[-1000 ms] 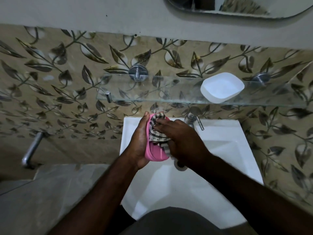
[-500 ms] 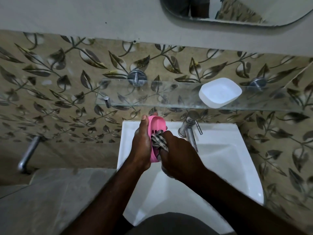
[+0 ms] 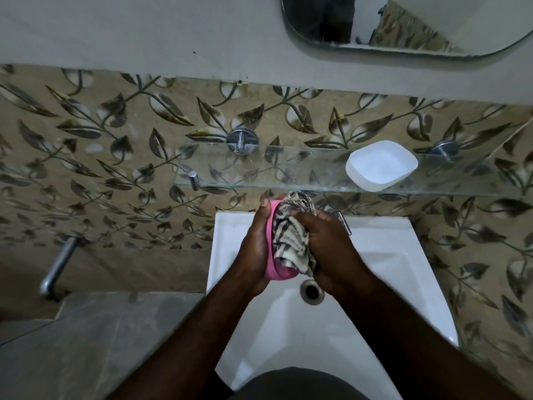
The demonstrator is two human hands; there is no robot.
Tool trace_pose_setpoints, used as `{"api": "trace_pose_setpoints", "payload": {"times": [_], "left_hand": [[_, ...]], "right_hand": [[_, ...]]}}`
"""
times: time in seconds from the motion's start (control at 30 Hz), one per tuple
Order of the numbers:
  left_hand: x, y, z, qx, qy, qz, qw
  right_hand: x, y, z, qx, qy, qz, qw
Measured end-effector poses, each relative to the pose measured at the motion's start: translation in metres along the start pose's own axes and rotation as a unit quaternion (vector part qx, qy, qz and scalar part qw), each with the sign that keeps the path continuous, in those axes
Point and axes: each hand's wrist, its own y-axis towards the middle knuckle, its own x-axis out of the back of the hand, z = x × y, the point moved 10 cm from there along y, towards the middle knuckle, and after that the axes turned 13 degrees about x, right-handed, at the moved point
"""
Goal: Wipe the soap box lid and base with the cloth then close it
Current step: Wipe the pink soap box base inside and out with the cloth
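Observation:
Over the white sink [image 3: 389, 269], my left hand [image 3: 255, 249] grips the pink soap box part [image 3: 272, 264] on its edge, hollow side facing right. My right hand [image 3: 331, 255] holds a striped beige-and-dark cloth [image 3: 290, 229] bunched against the inside of that pink part. The cloth covers most of the pink interior and sticks out above it. The other soap box part, white [image 3: 380, 164], lies hollow side up on the glass shelf [image 3: 259, 168] at the right.
A chrome tap [image 3: 339, 209] stands behind my right hand, and the drain [image 3: 311, 290] sits just below my hands. The glass shelf runs across the leaf-patterned tiles. A chrome pipe [image 3: 59, 264] juts out at the left. A mirror [image 3: 403, 24] hangs above.
The cloth has spread up over the pink part, now covering most of its inside; half a second ago its upper half was bare. My hands stay over the sink.

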Motion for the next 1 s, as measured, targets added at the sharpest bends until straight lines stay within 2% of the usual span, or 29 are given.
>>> {"api": "trace_pose_setpoints", "payload": {"times": [0.1,0.2,0.27,0.3,0.33,0.4,0.43,0.5,0.53,0.63,0.67,0.7,0.8,0.87,1.0], "left_hand": [[0.007,0.001,-0.003,-0.004,0.017,0.002,1.0],[0.018,0.001,-0.01,0.012,0.018,-0.016,1.0],[0.026,0.002,-0.014,0.01,0.024,-0.027,0.999],[0.03,0.002,-0.016,0.003,0.028,-0.028,0.999],[0.033,0.002,-0.015,0.003,0.029,-0.03,0.999],[0.036,0.004,-0.008,0.022,0.022,-0.035,0.999],[0.038,0.006,-0.005,0.03,0.018,-0.041,0.999],[0.04,0.01,-0.005,0.041,0.01,-0.05,0.998],[0.04,0.011,-0.006,0.045,0.008,-0.049,0.998],[0.037,0.012,-0.005,0.053,0.04,-0.043,0.997],[0.033,0.012,-0.003,0.052,0.049,-0.035,0.997],[0.029,0.013,0.002,0.054,0.048,-0.023,0.997],[0.02,0.011,0.008,0.053,0.029,-0.003,0.998],[0.028,0.01,0.002,0.03,0.058,-0.04,0.997],[0.034,0.008,-0.002,0.009,0.085,-0.079,0.993]], "right_hand": [[-0.011,-0.009,0.005,0.051,-0.128,0.117,0.984],[-0.019,-0.023,0.002,0.086,-0.284,0.217,0.93],[-0.02,-0.03,-0.012,0.063,-0.343,0.257,0.901],[-0.02,-0.033,-0.016,0.075,-0.392,0.277,0.874],[-0.02,-0.034,-0.013,0.126,-0.456,0.3,0.828],[-0.021,-0.038,-0.009,0.214,-0.582,0.341,0.707],[-0.018,-0.035,-0.005,0.224,-0.614,0.34,0.676],[-0.013,-0.027,0.002,0.239,-0.646,0.325,0.648],[-0.011,-0.022,0.006,0.245,-0.653,0.307,0.647],[-0.007,-0.006,0.035,0.294,-0.6,0.205,0.715],[-0.008,-0.004,0.044,0.316,-0.583,0.185,0.726],[-0.012,-0.003,0.047,0.334,-0.58,0.184,0.72],[-0.022,-0.005,0.031,0.318,-0.62,0.247,0.674],[-0.016,-0.004,0.022,0.295,-0.63,0.242,0.676],[-0.003,-0.005,0.004,0.229,-0.584,0.208,0.75]]}}
